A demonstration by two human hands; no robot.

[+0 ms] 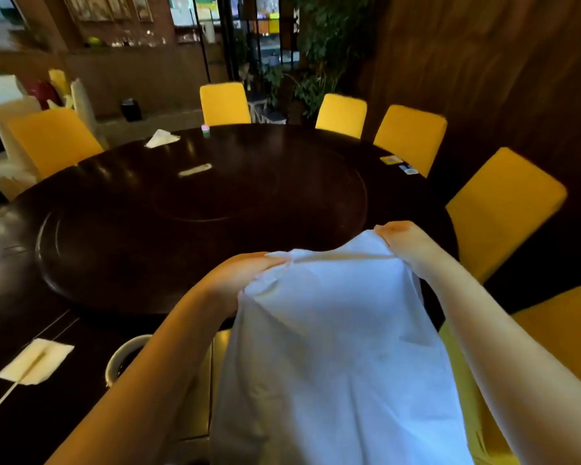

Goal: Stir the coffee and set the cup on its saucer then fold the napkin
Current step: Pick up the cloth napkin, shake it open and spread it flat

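A large white cloth napkin [336, 357] hangs in the air in front of me, held up by its top edge. My left hand [245, 273] pinches the top left corner and my right hand [403, 243] pinches the top right corner. The cloth drapes down toward me over the table's near edge. A white coffee cup [119, 359] with dark coffee stands at the lower left, partly hidden behind my left forearm. No saucer is visible.
The big dark round table [215, 203] has a raised turntable in its middle. A white paper napkin [36, 362] with a long stick across it lies at the near left. Yellow chairs [503, 209] ring the table. A crumpled tissue [160, 138] lies at the far side.
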